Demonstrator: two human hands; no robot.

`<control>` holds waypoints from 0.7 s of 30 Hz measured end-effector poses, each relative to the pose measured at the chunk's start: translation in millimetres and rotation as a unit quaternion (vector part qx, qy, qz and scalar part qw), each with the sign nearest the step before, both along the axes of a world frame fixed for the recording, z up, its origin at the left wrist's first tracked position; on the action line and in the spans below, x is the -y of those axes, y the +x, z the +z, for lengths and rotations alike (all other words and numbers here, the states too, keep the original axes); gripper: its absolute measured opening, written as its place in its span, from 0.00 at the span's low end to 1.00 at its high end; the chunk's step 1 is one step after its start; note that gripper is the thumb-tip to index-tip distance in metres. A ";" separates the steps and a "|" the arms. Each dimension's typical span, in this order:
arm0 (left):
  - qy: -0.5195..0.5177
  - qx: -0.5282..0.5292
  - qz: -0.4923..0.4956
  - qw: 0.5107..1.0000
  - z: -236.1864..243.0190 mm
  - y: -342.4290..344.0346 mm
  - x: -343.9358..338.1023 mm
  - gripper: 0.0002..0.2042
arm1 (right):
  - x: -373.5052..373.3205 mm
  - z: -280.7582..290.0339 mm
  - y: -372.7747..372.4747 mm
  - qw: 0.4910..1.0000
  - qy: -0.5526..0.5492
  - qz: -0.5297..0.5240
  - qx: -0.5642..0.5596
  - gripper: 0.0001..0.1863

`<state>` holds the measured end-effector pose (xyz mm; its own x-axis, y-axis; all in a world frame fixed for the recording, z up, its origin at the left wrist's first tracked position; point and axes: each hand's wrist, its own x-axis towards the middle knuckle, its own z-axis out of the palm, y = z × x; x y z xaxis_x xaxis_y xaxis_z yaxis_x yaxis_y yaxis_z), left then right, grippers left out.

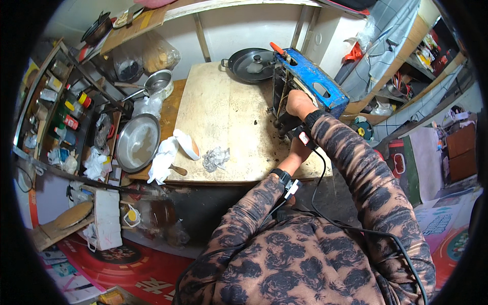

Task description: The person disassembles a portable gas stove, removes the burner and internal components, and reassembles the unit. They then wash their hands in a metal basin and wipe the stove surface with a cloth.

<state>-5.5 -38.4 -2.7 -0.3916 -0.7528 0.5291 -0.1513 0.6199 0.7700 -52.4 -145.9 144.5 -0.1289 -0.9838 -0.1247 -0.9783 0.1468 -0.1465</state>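
Note:
A blue metal appliance (316,84) with oval cut-outs stands tipped on its side at the far right of the board; it looks like a tabletop stove, with a dark, sooty inner side facing left. My right hand (300,103) is closed against its near left edge, fingers curled over what seems to be its frame. Lower down, my left hand (299,151) reaches to the bottom near corner, its fingers hidden by the appliance and the wrist gear. Behind on the left rests a round black pan (243,72) with a knobbed lid (256,60) on it.
Left on the pale board (213,101) lie crumpled foil (216,158), white tissue (165,160) and a white-and-orange roll-like object (187,145). A steel basin (138,143) and a saucepan (158,84) stand farther left, beside a shelf of bottles (66,119). A black cable (321,178) hangs from my wrist.

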 end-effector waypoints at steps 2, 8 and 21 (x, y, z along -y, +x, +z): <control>-0.105 0.028 0.003 0.994 -5.8 4.9 5.7 0.17 | -2.6 1.8 0.5 1.000 0.017 -0.014 0.007 0.13; 0.059 -0.005 -0.110 0.992 -48.8 -7.1 29.2 0.19 | -3.6 6.3 -0.2 0.999 -0.017 -0.019 0.040 0.10; 0.262 -0.205 -0.255 0.908 -74.5 -27.3 32.5 0.20 | 5.7 17.8 -9.3 0.990 0.072 -0.097 0.066 0.16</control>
<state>-32.8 -70.9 -77.3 -0.6111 -0.7193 0.3303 0.4191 0.0600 0.9060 -61.6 -151.6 162.3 -0.2879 -0.9129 -0.2894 -0.9032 0.3592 -0.2347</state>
